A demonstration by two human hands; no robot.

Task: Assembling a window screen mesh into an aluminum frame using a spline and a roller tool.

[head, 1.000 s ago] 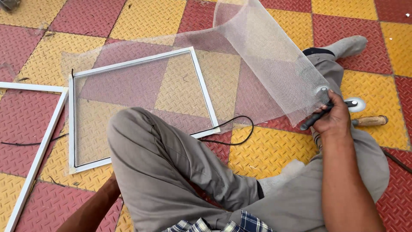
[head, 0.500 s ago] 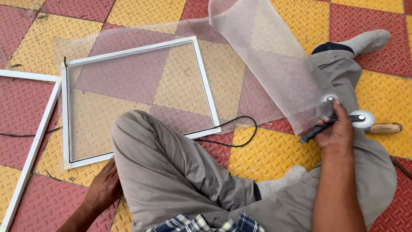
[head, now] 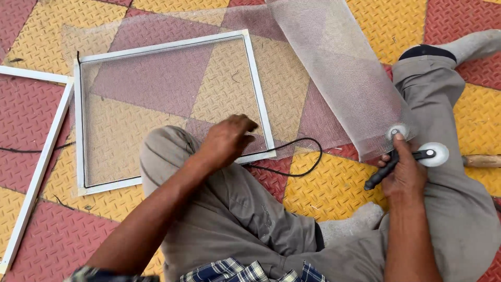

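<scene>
I sit on the floor with a white rectangular screen frame (head: 252, 83) lying in front of my knees, grey mesh (head: 334, 68) spread over it and curling up to the right. My left hand (head: 227, 138) reaches over my left knee, fingers bent, hovering at the frame's near right corner beside a black spline cord (head: 302, 167); whether it touches them is unclear. My right hand (head: 404, 169) rests on my right thigh and grips a black-handled spline roller tool (head: 412, 154) with a white wheel at each end, at the mesh's lower edge.
A second white frame (head: 39, 167) lies at the left on the red and yellow studded floor tiles. A wooden handle (head: 482, 161) pokes in at the right edge. Thin black cord (head: 26, 151) trails off left.
My left hand has come up from beside my hip and reached over my knee to the frame's near right corner. The right hand has stayed on the roller tool.
</scene>
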